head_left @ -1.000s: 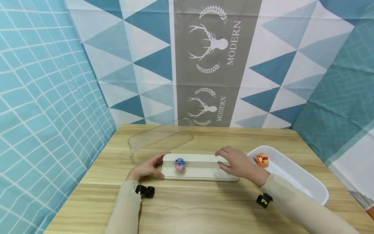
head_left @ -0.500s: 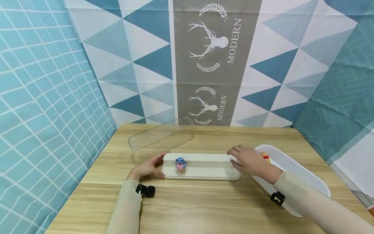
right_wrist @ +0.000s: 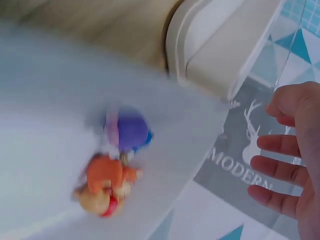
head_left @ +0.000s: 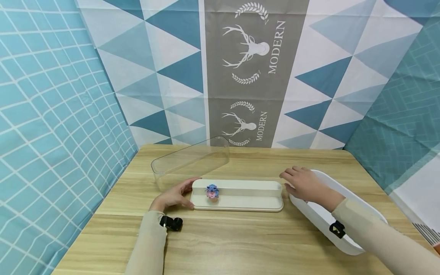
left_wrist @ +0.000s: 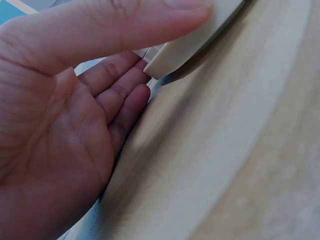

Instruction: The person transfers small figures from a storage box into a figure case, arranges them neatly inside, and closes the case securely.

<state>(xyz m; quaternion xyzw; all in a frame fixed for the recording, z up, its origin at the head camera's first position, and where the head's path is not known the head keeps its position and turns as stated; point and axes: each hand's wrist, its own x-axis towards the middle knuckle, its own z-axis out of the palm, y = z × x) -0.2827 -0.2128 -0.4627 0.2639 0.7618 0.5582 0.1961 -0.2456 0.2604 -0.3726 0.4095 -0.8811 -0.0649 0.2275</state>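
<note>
My left hand (head_left: 172,196) holds the left end of a long cream stepped display base (head_left: 249,202), thumb at the front and fingers behind it. In the left wrist view the thumb lies over the base's edge (left_wrist: 172,55). A small blue and pink figurine (head_left: 212,191) stands near the base's left end. My right hand (head_left: 306,185) hovers over the near-left end of a white tub (head_left: 323,225), fingers spread and holding nothing. Inside the tub, the right wrist view shows a purple figurine (right_wrist: 132,134), an orange one (right_wrist: 105,172) and a yellow one with red (right_wrist: 102,202), somewhat blurred.
A clear plastic cover (head_left: 190,164) stands slantwise behind the base, close to my left hand. Everything rests on a wooden table (head_left: 220,244). Patterned cloth (head_left: 165,76) hangs behind and along both sides.
My right hand has moved right, away from above the base to over the tub. The tub's near end has swung left, nearer the base. My left hand stays put.
</note>
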